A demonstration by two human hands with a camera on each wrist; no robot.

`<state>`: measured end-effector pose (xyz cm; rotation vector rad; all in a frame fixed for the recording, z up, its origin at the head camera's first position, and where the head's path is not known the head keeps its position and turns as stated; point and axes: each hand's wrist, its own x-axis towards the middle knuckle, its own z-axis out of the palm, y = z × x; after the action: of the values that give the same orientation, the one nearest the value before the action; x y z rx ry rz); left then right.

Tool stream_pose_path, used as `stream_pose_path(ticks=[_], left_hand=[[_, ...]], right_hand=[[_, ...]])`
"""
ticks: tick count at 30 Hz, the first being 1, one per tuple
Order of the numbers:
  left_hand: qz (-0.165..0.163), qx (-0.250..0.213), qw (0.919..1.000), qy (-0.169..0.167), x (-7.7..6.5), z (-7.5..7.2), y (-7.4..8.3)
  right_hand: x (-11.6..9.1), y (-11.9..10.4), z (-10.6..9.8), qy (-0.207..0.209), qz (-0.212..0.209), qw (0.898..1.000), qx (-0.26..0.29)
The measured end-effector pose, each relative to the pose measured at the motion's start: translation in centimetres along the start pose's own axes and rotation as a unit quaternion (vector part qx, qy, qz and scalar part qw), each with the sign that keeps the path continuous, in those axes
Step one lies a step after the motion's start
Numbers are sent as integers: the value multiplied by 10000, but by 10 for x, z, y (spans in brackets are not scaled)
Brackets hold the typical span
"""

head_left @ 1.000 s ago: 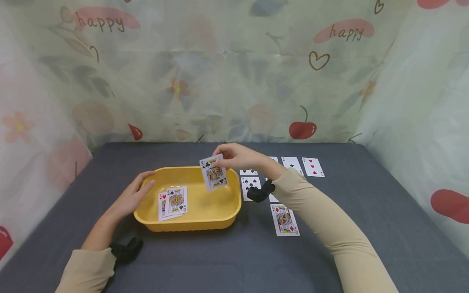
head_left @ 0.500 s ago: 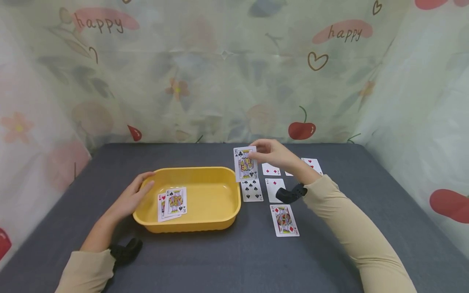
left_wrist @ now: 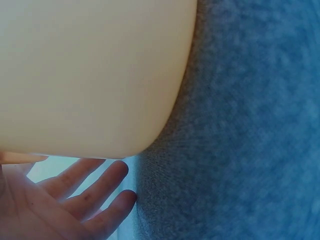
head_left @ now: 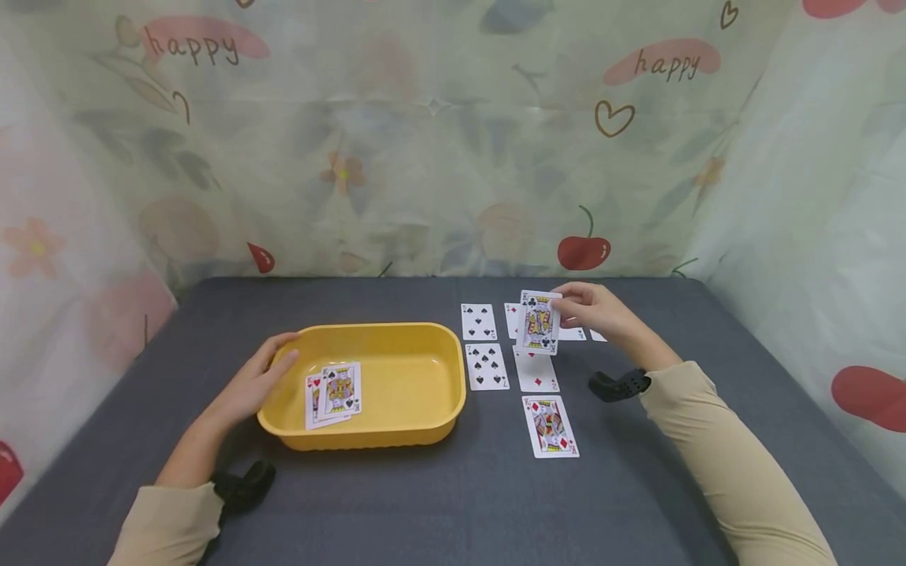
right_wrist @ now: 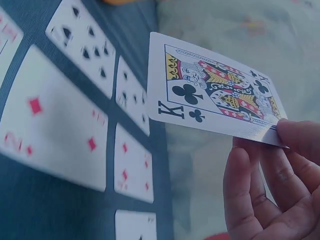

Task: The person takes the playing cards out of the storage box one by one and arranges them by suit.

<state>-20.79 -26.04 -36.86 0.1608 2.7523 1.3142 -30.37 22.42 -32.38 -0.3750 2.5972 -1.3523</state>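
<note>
My right hand (head_left: 598, 308) pinches a king of clubs (head_left: 539, 322) by its right edge, face toward me. The card hangs above the table, overlapping a four of diamonds (head_left: 511, 321) and the top of a two of diamonds (head_left: 536, 373). In the right wrist view the thumb (right_wrist: 300, 136) lies on the card's face, with fingers behind it. My left hand (head_left: 256, 377) holds the left end of a yellow plastic basin (head_left: 361, 437), thumb over the rim and fingers outside. Inside lie a king of spades (head_left: 340, 389) and a partly covered king of hearts (head_left: 313, 385).
Right of the basin, face up on the dark tablecloth (head_left: 439, 511), lie a five of spades (head_left: 478, 322), a seven of spades (head_left: 487, 367) and a king of diamonds (head_left: 550, 427). Two cards at the back right are mostly hidden by my right hand. A printed curtain (head_left: 396, 157) stands behind.
My right hand has carried the king of clubs rightward from over the basin to over the card rows. The left hand, basin and cards inside stay put.
</note>
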Motion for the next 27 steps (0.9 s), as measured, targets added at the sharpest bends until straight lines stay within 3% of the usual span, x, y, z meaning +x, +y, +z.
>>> stream_pose_path(ticks=[7,14,27], left_hand=[[-3,3,10000,15,0,0,-1],[28,8,10000,42,0,1,0],[-81,-25,10000,9,0,1,0]], right_hand=[[-10,27,-15,186,333,9992,-137],[-13,51,-25,33,609,9972,-428],[-10,80,-15,-206,1035,9924,-633]])
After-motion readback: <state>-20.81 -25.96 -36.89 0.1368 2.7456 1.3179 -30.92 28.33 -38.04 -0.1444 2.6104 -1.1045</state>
